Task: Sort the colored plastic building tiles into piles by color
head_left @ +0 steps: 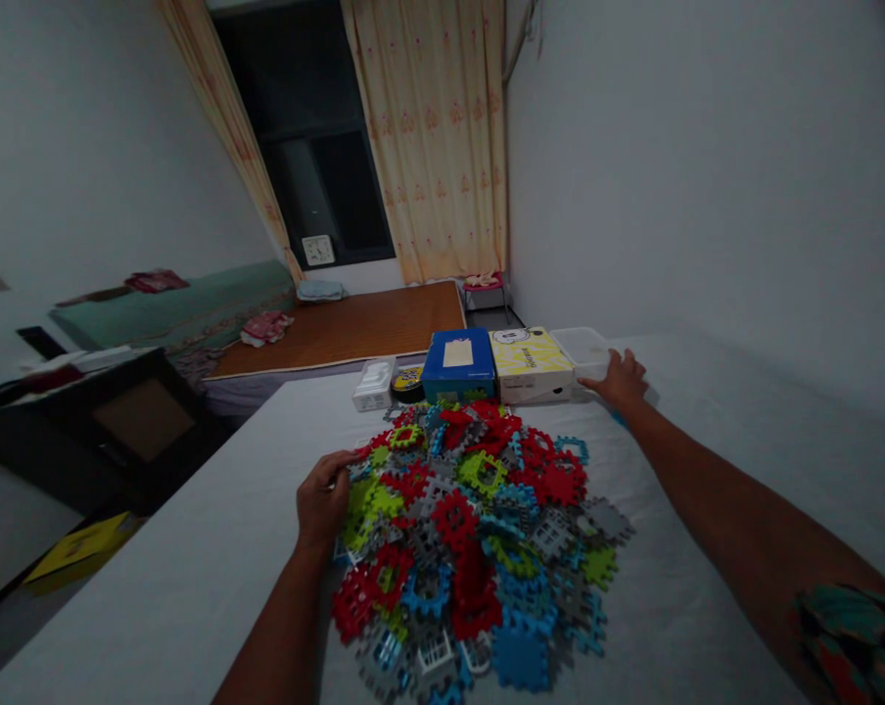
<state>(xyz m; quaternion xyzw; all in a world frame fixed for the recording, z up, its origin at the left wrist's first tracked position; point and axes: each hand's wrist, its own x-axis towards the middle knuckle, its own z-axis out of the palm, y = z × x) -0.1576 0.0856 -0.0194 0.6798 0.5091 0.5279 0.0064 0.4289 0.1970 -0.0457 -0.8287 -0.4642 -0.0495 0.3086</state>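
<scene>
A large heap of toothed interlocking plastic tiles point(457, 519) in red, blue, green and grey covers the middle of the table; some have window cut-outs. At the heap's upper left edge is my left hand point(325, 494), its fingers curled and the tips closed at a red tile point(360, 453). My right hand point(620, 384) is at the far right, beside the near right corner of a white plastic container point(579, 341). Its thumb stretches left toward the yellow and white box point(531, 367), and the fingers are apart. Part of a blue piece point(619, 418) shows under that wrist.
Behind the heap stand a blue box point(458, 367), a round black and yellow tin point(408, 385) and a small white box point(374, 384). The white-covered table point(214, 548) meets a wall on the right. Beyond it lies a bed with a brown mat point(369, 323).
</scene>
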